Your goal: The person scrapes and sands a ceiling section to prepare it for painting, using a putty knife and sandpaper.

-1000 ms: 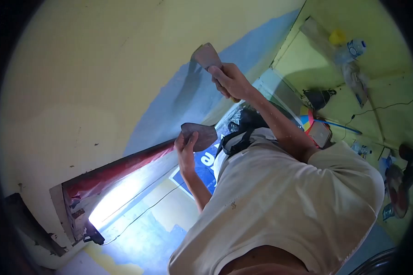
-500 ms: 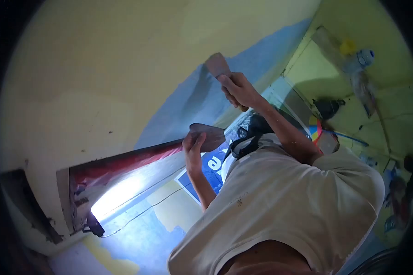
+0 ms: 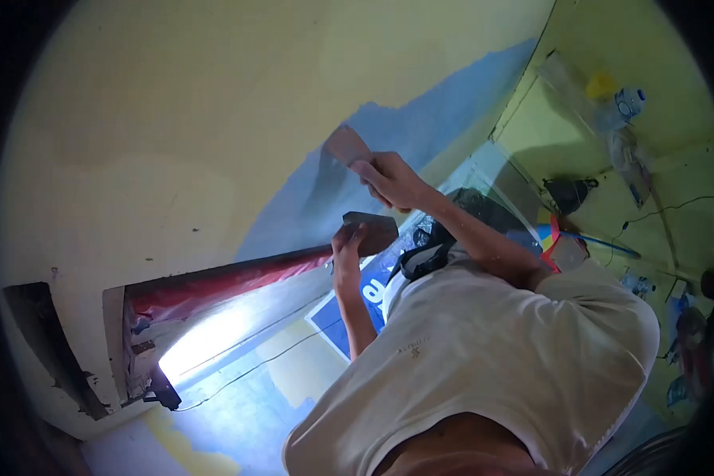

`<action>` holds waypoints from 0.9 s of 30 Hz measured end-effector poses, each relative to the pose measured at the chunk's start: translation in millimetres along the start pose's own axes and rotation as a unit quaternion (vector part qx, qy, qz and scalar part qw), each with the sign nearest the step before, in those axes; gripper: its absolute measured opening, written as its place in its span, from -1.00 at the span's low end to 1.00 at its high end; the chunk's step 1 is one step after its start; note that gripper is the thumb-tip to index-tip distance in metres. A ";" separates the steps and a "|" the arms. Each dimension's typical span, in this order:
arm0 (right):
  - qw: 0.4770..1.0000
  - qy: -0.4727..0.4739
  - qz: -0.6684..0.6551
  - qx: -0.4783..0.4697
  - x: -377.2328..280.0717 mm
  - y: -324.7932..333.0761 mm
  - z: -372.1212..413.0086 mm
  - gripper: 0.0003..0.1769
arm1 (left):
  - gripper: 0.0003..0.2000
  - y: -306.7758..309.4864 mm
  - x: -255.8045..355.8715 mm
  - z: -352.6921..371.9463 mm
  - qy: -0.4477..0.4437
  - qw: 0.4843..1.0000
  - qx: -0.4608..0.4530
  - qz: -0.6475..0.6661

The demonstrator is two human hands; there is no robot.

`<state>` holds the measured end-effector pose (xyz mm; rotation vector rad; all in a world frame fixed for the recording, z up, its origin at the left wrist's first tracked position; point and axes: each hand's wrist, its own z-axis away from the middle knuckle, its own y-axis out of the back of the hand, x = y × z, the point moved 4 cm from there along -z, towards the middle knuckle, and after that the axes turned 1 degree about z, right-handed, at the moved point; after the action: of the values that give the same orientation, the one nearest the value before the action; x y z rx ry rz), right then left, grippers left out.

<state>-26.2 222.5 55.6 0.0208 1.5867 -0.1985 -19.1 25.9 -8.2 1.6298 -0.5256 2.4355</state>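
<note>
My right hand (image 3: pixel 393 179) is wrapped round the handle of a putty knife (image 3: pixel 347 146). The knife's broad blade lies close over the blue-grey patch (image 3: pixel 444 91) of the yellow wall, near the patch's ragged upper edge. Below it, my left hand (image 3: pixel 347 242) grips a dark, flat plate (image 3: pixel 379 232) with angled corners, tilted under the knife. Its fingers are curled over the plate's near end, and any handle is hidden.
A long recess (image 3: pixel 238 285) with red sheeting and a bright lamp (image 3: pixel 206 337) opens at lower left. A dark slot (image 3: pixel 55 349) lies beyond it. A blue sign (image 3: pixel 333 324) is below my left arm. Plastic bottles (image 3: pixel 628 103) and cables are at right.
My right hand has moved down and left with the putty knife, bringing its blade lower over the blue-grey patch. My left hand and the plate have shifted slightly right.
</note>
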 end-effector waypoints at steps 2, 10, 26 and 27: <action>0.999 -0.025 -0.025 0.000 7.0 -0.7 2.3 -0.49 | -0.79 6.1 -8.6 3.3 0.037 0.999 0.012 0.026; 0.999 -0.009 -0.032 0.013 4.7 -2.1 2.3 -0.53 | -0.79 16.0 -18.2 -13.9 -0.003 0.999 0.036 0.017; 0.993 -0.096 0.060 -0.042 31.3 37.6 38.2 -0.49 | -0.69 -32.0 -84.4 -80.9 0.236 0.855 -0.131 0.444; 0.993 -0.111 0.032 -0.008 35.5 59.2 49.0 -0.49 | -0.71 -36.7 -66.8 -91.9 0.186 0.889 -0.122 0.399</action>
<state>29.4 270.0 12.9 0.0359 1.3646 -0.1318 -60.1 98.3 -93.8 0.8838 -1.6009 2.9244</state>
